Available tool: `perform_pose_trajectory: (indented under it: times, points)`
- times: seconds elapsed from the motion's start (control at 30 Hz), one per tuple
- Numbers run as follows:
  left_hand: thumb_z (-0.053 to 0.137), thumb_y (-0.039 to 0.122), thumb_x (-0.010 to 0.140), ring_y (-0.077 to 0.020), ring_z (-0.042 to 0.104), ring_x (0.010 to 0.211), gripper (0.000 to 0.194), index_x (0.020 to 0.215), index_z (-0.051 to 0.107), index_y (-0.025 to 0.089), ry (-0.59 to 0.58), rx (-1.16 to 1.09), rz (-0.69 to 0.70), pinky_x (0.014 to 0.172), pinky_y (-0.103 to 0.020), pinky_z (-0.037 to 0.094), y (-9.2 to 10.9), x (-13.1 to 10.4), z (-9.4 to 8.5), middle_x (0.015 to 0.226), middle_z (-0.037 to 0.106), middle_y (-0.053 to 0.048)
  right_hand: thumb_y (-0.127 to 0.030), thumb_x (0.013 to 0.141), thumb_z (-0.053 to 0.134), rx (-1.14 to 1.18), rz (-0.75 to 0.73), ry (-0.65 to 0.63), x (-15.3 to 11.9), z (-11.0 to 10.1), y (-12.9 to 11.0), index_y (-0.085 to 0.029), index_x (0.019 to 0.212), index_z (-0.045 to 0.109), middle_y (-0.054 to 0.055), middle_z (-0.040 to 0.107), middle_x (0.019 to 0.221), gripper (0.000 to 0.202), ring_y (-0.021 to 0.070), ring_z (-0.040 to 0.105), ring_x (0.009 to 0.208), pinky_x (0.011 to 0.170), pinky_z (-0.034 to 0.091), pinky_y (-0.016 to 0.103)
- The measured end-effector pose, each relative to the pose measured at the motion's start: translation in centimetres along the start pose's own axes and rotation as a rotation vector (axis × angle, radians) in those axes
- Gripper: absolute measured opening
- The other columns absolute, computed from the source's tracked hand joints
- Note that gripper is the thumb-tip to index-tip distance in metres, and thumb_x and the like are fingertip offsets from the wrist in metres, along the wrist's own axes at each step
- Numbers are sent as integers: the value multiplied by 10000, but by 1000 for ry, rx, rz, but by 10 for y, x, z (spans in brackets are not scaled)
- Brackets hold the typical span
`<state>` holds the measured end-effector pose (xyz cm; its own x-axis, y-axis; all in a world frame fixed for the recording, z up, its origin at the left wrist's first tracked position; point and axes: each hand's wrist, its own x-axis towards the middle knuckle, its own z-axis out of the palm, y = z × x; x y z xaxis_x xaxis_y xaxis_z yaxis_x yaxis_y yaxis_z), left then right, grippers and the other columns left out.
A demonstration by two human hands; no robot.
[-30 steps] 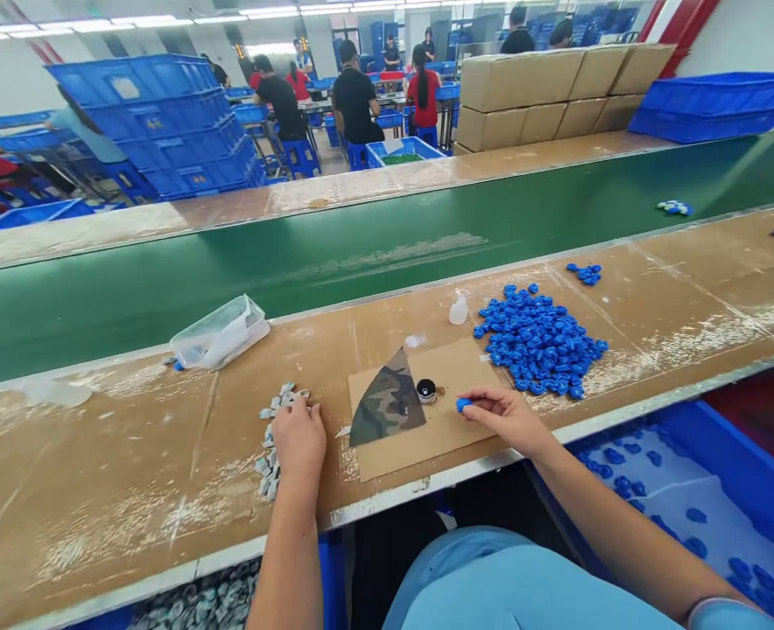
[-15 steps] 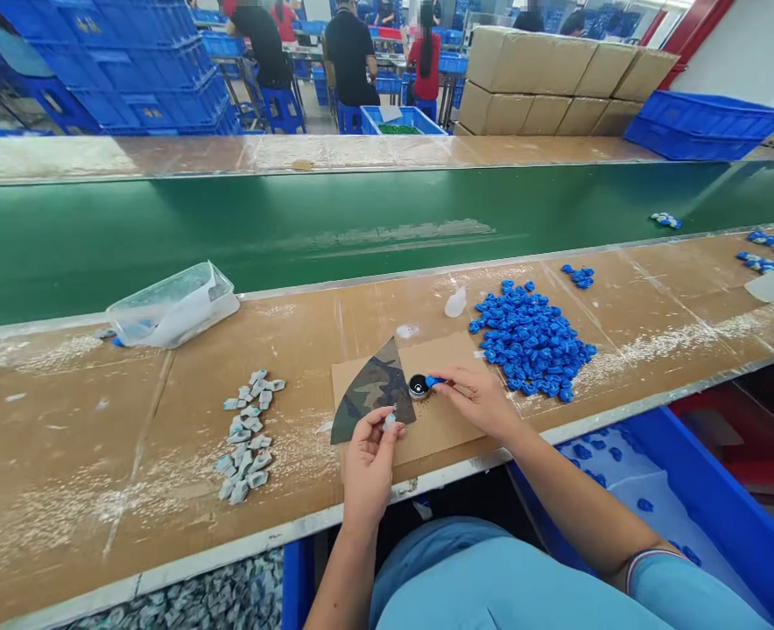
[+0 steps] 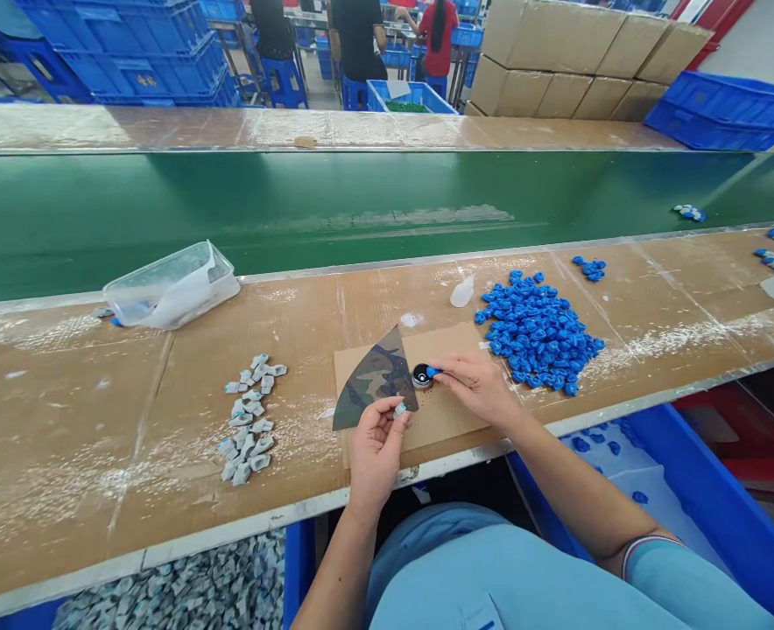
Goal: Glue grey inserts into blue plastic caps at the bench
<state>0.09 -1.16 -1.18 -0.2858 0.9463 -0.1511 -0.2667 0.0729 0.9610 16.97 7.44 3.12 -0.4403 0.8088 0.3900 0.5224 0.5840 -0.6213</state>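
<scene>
The right grip (image 3: 482,388) pinches a blue piece (image 3: 432,372) by a round pot (image 3: 420,377), the left grip (image 3: 378,446) a pale piece (image 3: 400,409).

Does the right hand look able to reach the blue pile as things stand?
Probably yes: the blue pile lies close to the right hand, and nothing visible stands between them, though that hand is holding a blue piece by the pot.

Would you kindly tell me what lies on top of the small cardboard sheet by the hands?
On the cardboard sheet are a camouflage-patterned piece and a small round container, black inside. The parts covered by that piece, the left hand and right hand cannot be seen.
</scene>
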Motion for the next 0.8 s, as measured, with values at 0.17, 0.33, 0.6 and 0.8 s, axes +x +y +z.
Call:
perform_pose_trajectory:
  times: [0.17, 0.33, 0.6, 0.8]
  points:
    - [714, 402, 724, -156, 663, 823, 326, 942, 646, 169, -10, 1, 15, 779, -296, 543, 3, -1, 0, 887, 679, -57, -220, 886, 572, -17, 15, 9, -1, -1, -1, -297, 1058, 712, 25, 738, 962, 235, 181, 682, 888, 808, 553, 315]
    - [653, 427, 785, -132, 670, 769, 342, 1025, 638, 184, -17, -6, 29, 751, -283, 550, 4, -2, -4, 900, 687, -48, -226, 882, 571, 32, 21, 9, -1, -3, -1, -268, 1030, 723, 43, 739, 952, 216, 188, 684, 884, 809, 554, 324]
    - [763, 394, 668, -127, 672, 784, 365, 941, 666, 173, -22, -145, -202, 794, -278, 531, 10, 1, 0, 923, 704, -54, -330, 838, 623, 397, 262, 17, -13, 2, -9, -206, 994, 714, 66, 732, 941, 219, 168, 691, 815, 760, 583, 300]
    - [728, 427, 706, -164, 689, 803, 417, 1023, 669, 162, -105, -29, -181, 828, -325, 539, 9, -4, 1, 861, 724, -68, -297, 853, 605, 446, 166, -61, -24, 4, -24, -209, 982, 706, 74, 717, 962, 186, 160, 677, 859, 771, 578, 290]
